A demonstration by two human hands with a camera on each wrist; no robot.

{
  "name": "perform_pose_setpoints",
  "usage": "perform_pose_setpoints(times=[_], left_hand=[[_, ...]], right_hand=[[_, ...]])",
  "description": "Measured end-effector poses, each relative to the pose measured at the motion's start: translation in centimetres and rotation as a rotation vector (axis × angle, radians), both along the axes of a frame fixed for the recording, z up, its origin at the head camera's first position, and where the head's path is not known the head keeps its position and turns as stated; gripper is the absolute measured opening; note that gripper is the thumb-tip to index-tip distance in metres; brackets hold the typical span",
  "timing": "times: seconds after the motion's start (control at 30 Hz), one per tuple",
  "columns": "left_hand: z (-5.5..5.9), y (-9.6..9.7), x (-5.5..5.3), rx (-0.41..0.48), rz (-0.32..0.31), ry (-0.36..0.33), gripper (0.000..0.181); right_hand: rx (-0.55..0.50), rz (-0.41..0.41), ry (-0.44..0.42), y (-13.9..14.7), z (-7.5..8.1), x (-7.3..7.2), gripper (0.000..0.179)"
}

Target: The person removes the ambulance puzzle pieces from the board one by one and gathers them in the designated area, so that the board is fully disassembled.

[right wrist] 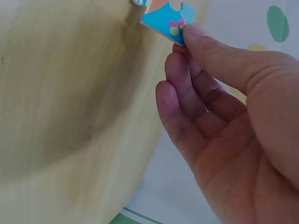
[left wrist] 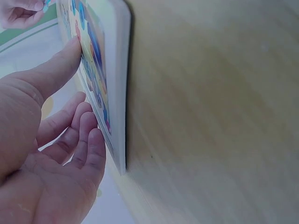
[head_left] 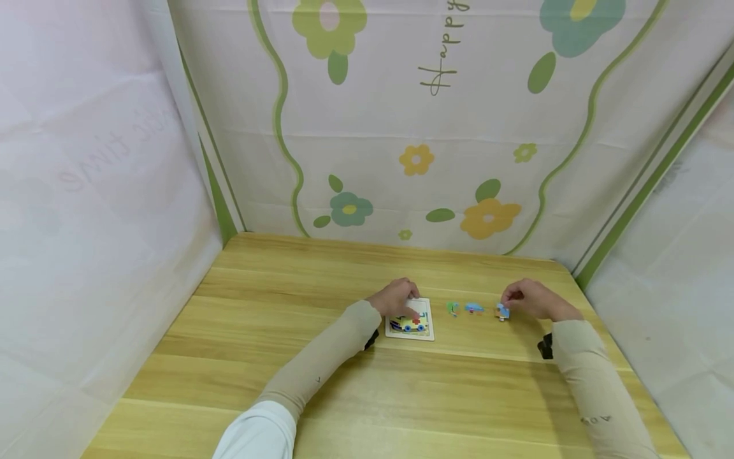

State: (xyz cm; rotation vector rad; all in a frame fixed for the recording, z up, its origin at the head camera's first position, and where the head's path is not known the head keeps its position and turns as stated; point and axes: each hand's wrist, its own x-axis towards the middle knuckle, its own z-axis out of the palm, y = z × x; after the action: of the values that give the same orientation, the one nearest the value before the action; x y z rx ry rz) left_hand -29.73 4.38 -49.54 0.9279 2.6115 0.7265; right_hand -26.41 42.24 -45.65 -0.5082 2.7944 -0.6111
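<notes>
A square jigsaw board (head_left: 431, 326) with a white rim lies on the table, showing a yellow vehicle with a red cross. My left hand (head_left: 397, 298) is over its upper left part. In the left wrist view the thumb (left wrist: 63, 67) is extended onto the picture, while the loosely bent fingers rest along the board's edge. To the right, my right hand (head_left: 534, 299) pinches a blue and orange jigsaw piece (right wrist: 161, 19) by one corner between thumb and forefinger. A pink and yellow butterfly print shows beside the thumb tip.
Between board and right hand lie a green jigsaw piece (head_left: 452, 308) and a light blue one (head_left: 473, 308). The wooden table (head_left: 275, 280) meets a flowered cloth wall (head_left: 378, 159) at the back, with white cloth walls on both sides.
</notes>
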Motion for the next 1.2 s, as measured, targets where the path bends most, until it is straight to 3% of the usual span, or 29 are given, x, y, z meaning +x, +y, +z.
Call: perform_pose_setpoints(times=[0.27,0.67,1.0,1.2], left_hand=[[-0.2,0.1,-0.2,0.005,0.007,0.001,0.047],[-0.1,0.0,0.0,0.005,0.012,-0.012,0.047],[-0.1,-0.6,-0.4,0.048,-0.052,-0.042,0.045],[-0.2,-1.4,-1.3,0.079,-0.075,-0.051,0.043]], right_hand=[[-0.01,-0.007,0.02,-0.6,-1.9,-1.0,0.012],[-0.014,0.0,0.038,-0.6,-3.1,-1.7,0.013],[-0.007,-0.014,0.039,-1.2,-2.6,-1.7,0.009],[-0.008,0.02,0.041,-3.4,-1.4,-1.7,0.012]])
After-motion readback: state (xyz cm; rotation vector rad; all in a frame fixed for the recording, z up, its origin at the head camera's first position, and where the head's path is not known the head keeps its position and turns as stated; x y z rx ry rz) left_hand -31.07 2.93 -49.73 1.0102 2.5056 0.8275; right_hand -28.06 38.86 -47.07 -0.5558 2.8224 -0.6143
